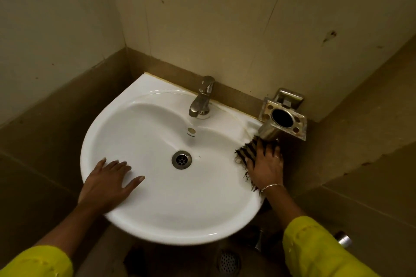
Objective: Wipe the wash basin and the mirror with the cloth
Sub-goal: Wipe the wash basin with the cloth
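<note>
A white round wash basin is fixed in a tiled corner, with a drain at its centre. A dark striped, frayed cloth lies on the basin's right rim. My right hand presses flat on that cloth, fingers spread, just below a metal holder. My left hand rests flat on the basin's left rim with fingers apart and holds nothing. No mirror is in view.
A metal tap stands at the back of the basin. A metal tumbler holder juts from the wall right above the cloth. Tiled walls close in on the left, back and right. A floor drain lies below the basin.
</note>
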`<move>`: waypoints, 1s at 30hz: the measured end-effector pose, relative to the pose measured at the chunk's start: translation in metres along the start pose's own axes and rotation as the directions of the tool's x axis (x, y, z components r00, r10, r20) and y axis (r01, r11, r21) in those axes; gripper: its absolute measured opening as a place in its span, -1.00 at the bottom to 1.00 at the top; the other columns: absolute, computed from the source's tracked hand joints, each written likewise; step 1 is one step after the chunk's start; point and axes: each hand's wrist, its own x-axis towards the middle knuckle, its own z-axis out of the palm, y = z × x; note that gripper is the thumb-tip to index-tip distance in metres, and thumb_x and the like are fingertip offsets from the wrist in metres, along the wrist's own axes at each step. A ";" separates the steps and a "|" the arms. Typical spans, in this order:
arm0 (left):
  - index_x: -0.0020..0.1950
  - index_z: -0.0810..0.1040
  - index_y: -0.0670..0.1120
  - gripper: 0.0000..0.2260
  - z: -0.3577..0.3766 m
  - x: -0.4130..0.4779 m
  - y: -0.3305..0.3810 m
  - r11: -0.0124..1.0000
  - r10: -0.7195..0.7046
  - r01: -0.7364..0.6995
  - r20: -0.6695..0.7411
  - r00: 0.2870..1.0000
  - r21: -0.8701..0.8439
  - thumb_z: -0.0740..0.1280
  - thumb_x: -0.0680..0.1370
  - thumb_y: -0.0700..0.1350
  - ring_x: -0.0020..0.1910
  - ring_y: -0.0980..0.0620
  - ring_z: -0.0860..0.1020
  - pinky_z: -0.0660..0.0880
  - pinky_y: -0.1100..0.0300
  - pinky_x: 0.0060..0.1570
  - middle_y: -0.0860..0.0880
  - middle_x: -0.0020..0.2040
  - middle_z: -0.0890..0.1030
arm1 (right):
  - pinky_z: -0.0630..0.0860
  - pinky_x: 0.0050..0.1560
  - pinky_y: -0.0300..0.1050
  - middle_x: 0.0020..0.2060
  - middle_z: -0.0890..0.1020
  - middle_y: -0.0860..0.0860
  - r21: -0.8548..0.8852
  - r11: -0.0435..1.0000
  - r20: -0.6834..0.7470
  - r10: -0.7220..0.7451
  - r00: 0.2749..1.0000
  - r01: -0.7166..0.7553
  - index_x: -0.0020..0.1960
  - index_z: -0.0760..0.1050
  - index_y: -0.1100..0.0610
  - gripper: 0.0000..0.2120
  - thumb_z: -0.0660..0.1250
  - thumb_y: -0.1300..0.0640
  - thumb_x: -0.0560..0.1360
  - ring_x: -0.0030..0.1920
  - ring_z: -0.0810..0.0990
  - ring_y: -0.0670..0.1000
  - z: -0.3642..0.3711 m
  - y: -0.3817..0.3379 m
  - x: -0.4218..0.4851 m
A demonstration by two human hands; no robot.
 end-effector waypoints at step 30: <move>-0.09 0.73 -0.08 -0.21 0.012 0.000 -0.004 0.999 0.039 -0.039 -0.090 0.995 0.011 -0.20 0.58 0.35 0.04 -0.07 0.70 0.20 0.08 0.25 -0.07 -0.04 0.75 | 0.15 0.27 0.38 0.40 0.20 0.36 0.079 0.988 -0.130 0.139 0.982 -0.130 0.43 0.14 0.31 -0.39 0.06 -0.10 0.55 0.39 0.17 0.37 0.021 -0.074 0.061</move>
